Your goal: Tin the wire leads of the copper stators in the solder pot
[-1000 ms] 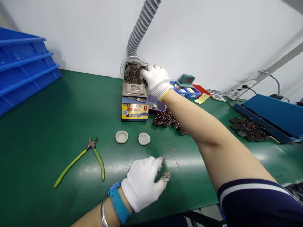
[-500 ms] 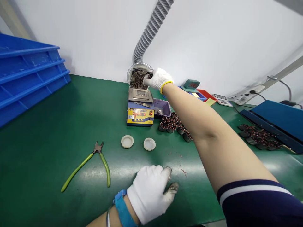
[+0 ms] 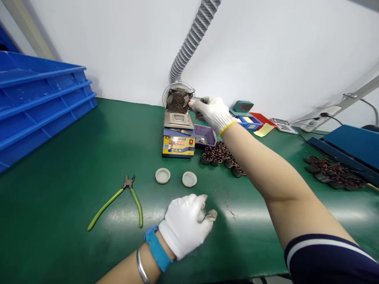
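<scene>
My right hand (image 3: 211, 111), in a white glove with darkened fingertips, is raised in front of the fan guard and above the right side of the solder pot (image 3: 178, 136). Its fingers are closed around a small metal cylinder (image 3: 194, 100), partly hidden. My left hand (image 3: 188, 225), also gloved, is low over the green table with thumb and forefinger apart and nothing visible between them. Two small round white dishes, a left dish (image 3: 162, 176) and a right dish (image 3: 189, 179), lie beyond it. Green-handled cutters (image 3: 128, 183) lie spread at the left.
Several metal cups with copper wires (image 3: 216, 157) stand under my right forearm, beside a purple tray (image 3: 207, 134). Stacked blue crates (image 3: 47, 106) occupy the left. A ducted fan (image 3: 179, 100) stands behind the pot. Wire scraps (image 3: 230, 209) lie right of my left hand.
My right hand has drawn slightly back from the fan and turned, so the metal cylinder shows more. My left hand stays low with its finger gap. The view has shifted slightly.
</scene>
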A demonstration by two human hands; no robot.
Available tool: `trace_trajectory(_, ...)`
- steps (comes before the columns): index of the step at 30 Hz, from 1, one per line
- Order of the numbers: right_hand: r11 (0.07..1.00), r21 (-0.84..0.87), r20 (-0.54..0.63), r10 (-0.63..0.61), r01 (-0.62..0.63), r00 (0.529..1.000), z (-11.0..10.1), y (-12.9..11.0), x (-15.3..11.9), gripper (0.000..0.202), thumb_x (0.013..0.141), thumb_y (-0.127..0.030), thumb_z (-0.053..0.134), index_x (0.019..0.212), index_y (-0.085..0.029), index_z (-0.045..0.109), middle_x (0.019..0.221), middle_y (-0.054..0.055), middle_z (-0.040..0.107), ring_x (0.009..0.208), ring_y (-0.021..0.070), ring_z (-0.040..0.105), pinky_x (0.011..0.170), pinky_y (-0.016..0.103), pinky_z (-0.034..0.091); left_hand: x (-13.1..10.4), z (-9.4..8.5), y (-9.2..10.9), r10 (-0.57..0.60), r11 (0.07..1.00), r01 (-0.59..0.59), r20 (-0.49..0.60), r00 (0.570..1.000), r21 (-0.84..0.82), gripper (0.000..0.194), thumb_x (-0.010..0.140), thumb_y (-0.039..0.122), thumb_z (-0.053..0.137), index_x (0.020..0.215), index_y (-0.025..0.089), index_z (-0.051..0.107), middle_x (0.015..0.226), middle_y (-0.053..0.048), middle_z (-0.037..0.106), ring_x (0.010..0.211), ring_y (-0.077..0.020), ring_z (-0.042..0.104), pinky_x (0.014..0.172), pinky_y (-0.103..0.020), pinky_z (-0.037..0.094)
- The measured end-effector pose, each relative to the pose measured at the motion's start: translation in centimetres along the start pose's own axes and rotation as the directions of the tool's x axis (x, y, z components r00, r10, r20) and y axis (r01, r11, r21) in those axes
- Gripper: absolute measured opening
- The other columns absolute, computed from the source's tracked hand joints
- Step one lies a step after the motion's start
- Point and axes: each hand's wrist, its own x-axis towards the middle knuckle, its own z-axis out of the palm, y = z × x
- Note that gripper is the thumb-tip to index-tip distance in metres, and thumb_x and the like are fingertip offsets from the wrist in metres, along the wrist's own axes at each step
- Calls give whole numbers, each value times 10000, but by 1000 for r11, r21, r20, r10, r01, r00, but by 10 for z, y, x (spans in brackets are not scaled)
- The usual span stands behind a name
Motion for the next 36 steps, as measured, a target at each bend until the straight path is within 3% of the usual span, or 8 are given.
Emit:
trace_trajectory(4, 894, 445, 79, 13, -47, 997, 1, 24, -96, 417, 734, -392, 742, 1063, -172, 615, 880, 29, 649, 745, 173, 645, 671, 292, 578, 4, -3, 6, -298, 867, 238, -72, 952, -438, 486, 782, 400, 701, 1203, 179, 604, 983, -77, 718, 738, -186, 659, 704, -342, 572)
trace_trajectory(10, 940, 327, -82, -78, 101, 994, 30, 62, -224, 494, 696, -380, 746, 1133, -217, 580, 1076, 84, 672, 965, 268, 670, 869, 418, 593, 11, 5, 10, -420, 457, 183, -30, 907, -870, 583, 664, 166, 768, 1188, 195, 514, 1175, -96, 683, 964, -205, 686, 823, -350, 590)
trace_trajectory(19, 857, -36, -12, -515, 514, 857, 27, 91, -242, 430, 830, -412, 661, 1216, -276, 529, 1195, 155, 599, 1108, 352, 623, 912, 538, 573, -20, -12, 15, -451, 517, 53, -219, 865, -854, 365, 641, 115, 810, 922, 182, 588, 957, -49, 723, 946, -221, 699, 900, -354, 566)
trace_trajectory(21, 859, -38, 28, -510, 511, 859, 33, 99, -238, 423, 837, -551, 656, 1171, -308, 560, 1160, 167, 610, 1067, 385, 633, 867, 562, 575, -48, -28, 4, -515, 668, 105, -355, 780, -737, 336, 641, 215, 836, 894, 177, 619, 918, -51, 724, 898, -231, 702, 874, -368, 569)
trace_trajectory(24, 804, -26, 111, -589, 594, 801, 48, 106, -237, 474, 898, -688, 527, 1102, -264, 584, 1102, 175, 631, 1003, 389, 650, 816, 572, 587, -116, -63, -18, -642, 766, 422, -608, 467, -485, 453, 614, 371, 839, 974, 157, 667, 975, -81, 736, 901, -253, 699, 872, -389, 563)
trace_trajectory(28, 640, 50, 218, -756, 766, 617, 62, 103, -246, 432, 1023, -539, 422, 1150, -147, 554, 1151, 172, 610, 1044, 290, 646, 814, 402, 621, -209, -120, -46, -689, 357, 875, -725, 12, -325, 459, 731, 520, 685, 1010, 155, 700, 1010, -80, 755, 999, -282, 686, 888, -359, 536)
trace_trajectory(31, 604, 75, 200, -789, 794, 581, 64, 101, -249, 383, 1034, -472, 432, 1166, -132, 549, 1180, 163, 596, 1049, 262, 645, 824, 346, 610, -248, -151, -74, -712, 174, 937, -696, -92, -302, 346, 735, 468, 668, 825, 136, 706, 854, -119, 754, 928, -342, 694, 822, -400, 537)
trace_trajectory(36, 712, 41, 241, -688, 701, 685, 60, 123, -251, 473, 1007, -591, 416, 1167, -177, 579, 1201, 137, 601, 1071, 311, 634, 864, 438, 594, -259, -163, -109, -728, 38, 969, -671, -140, -243, 402, 779, 492, 650, 879, 108, 715, 919, -170, 755, 965, -359, 691, 800, -382, 535)
